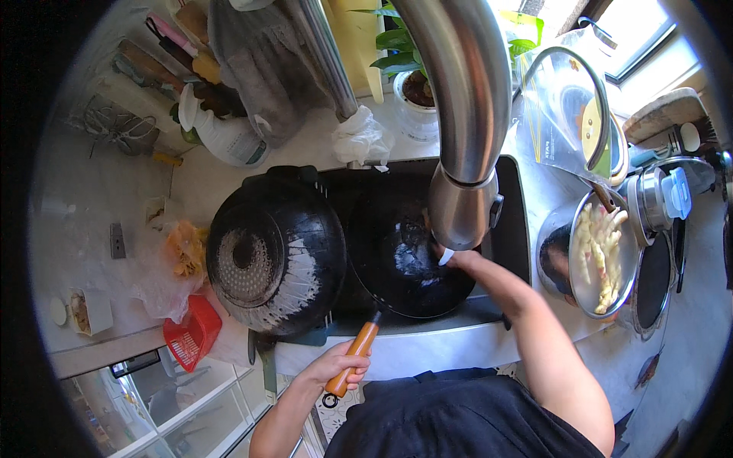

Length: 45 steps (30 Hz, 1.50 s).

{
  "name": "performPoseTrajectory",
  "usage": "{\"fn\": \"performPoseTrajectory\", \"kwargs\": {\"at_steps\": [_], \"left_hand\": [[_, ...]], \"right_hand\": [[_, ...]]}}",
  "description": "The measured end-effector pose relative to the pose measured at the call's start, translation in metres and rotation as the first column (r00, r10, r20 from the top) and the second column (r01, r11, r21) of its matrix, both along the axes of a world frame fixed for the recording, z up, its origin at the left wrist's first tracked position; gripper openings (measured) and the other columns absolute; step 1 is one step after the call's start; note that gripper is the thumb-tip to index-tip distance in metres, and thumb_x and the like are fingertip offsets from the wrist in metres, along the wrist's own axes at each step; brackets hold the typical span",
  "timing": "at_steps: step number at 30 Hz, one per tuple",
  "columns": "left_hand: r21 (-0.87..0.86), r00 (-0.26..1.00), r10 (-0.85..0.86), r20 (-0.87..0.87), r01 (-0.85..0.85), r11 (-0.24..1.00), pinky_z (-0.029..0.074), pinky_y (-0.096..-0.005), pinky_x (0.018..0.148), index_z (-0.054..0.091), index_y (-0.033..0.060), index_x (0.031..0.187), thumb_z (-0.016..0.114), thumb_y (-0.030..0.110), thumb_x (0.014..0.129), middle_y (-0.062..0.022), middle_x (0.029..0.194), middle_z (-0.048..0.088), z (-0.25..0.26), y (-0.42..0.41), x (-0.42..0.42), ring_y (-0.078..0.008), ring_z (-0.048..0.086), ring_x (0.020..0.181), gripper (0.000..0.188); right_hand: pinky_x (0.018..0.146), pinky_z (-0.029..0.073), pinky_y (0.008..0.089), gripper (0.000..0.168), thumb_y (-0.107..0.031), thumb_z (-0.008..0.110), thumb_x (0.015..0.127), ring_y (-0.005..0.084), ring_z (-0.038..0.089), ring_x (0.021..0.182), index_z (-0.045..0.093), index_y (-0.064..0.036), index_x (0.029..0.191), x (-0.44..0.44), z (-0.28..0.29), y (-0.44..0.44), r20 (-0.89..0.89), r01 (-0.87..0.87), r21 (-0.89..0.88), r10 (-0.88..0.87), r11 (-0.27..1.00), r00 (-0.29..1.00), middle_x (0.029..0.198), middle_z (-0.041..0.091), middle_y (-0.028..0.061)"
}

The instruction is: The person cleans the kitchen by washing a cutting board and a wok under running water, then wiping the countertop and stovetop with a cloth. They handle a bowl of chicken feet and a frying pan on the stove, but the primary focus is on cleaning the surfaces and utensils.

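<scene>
My left hand (342, 364) grips the orange-brown wooden handle (358, 348) of a black wok (395, 286). The wok lies in a dark sink (511, 197), its inside facing up and wet with shiny patches. My right hand (440, 251) reaches into the wok, a white band around its wrist. The steel faucet head (462, 209) covers most of that hand, so its fingers and anything in them are hidden. Left of the wok, a second black pan (312, 229) rests bottom up over the sink's left side, its base scuffed and worn.
Pale ginger roots (601, 252) lie in a steel pot (572, 286) on the right counter. A red plastic basket (194, 332) stands at left, beside a crumpled clear bag (166, 292). Behind the sink are a white spray bottle (229, 137) and a potted plant (417, 114).
</scene>
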State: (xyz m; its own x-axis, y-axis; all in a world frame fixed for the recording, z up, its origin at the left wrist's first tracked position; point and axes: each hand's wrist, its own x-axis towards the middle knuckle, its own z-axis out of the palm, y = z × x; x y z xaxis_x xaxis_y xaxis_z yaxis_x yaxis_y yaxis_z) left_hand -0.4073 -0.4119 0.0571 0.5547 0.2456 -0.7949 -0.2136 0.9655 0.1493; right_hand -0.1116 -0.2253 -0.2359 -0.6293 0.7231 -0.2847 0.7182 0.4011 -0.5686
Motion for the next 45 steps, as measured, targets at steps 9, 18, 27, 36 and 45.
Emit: {"fn": "performPoseTrajectory", "kwargs": {"at_steps": [9,18,27,36,45], "left_hand": [[-0.027,0.999,0.035,0.019,-0.035,0.999,0.038,-0.0241,0.04,0.041,0.006,0.104,0.058,0.006,0.085,-0.003,0.066,0.045,-0.002,-0.003,-0.007,-0.0092,0.044,0.044,0.025],[-0.038,1.0,-0.003,-0.028,0.002,0.999,0.038,-0.0251,0.04,0.041,0.0064,0.102,0.058,0.007,0.085,-0.0027,0.066,0.045,0.003,0.0,0.001,-0.0093,0.045,0.045,0.025],[0.056,0.998,-0.028,-0.063,0.032,0.998,0.04,-0.0259,0.042,0.041,0.0055,0.103,0.06,0.01,0.085,-0.0039,0.069,0.046,0.001,-0.005,0.003,-0.0101,0.046,0.047,0.026],[0.069,0.995,0.074,0.07,-0.079,0.995,0.045,-0.0234,0.043,0.037,-0.0019,0.13,0.046,0.028,0.094,-0.0028,0.067,0.046,0.002,-0.003,0.004,-0.0095,0.048,0.047,0.048],[-0.026,0.963,0.227,0.144,-0.226,0.974,0.051,-0.0233,0.053,0.042,-0.0029,0.118,0.055,0.013,0.089,-0.0088,0.089,0.052,-0.016,-0.006,0.015,-0.0108,0.054,0.062,0.035]], "right_hand": [[0.113,0.019,0.0408,0.058,-0.025,0.045,0.093,0.0347,0.026,0.136,0.026,-0.003,0.143,0.031,0.06,-0.001,0.134,-0.412,0.132,0.395,0.902,0.909,0.146,0.028,0.0193],[0.115,0.016,0.0349,0.058,-0.027,0.036,0.096,0.0253,0.023,0.139,0.022,0.001,0.144,-0.181,0.073,0.012,-0.703,0.155,-0.619,-0.631,0.77,0.328,0.151,0.022,0.0162],[0.092,0.041,0.0425,0.031,-0.023,0.051,0.09,0.0348,0.049,0.113,0.056,-0.006,0.115,0.028,0.043,-0.013,-0.112,0.308,-0.393,-0.378,0.866,0.919,0.124,0.052,0.0162],[0.054,0.038,0.0227,0.026,-0.034,0.065,0.084,0.0104,0.049,0.064,0.062,-0.008,0.084,-0.015,0.081,-0.024,-0.528,-0.279,-0.816,-0.455,0.506,0.718,0.072,0.053,-0.0021],[0.066,0.057,0.0322,0.025,-0.015,0.07,0.081,0.0179,0.065,0.077,0.055,-0.006,0.1,-0.015,0.193,-0.026,-0.202,-0.045,-0.977,-0.842,0.208,0.501,0.086,0.062,0.0052]]}}
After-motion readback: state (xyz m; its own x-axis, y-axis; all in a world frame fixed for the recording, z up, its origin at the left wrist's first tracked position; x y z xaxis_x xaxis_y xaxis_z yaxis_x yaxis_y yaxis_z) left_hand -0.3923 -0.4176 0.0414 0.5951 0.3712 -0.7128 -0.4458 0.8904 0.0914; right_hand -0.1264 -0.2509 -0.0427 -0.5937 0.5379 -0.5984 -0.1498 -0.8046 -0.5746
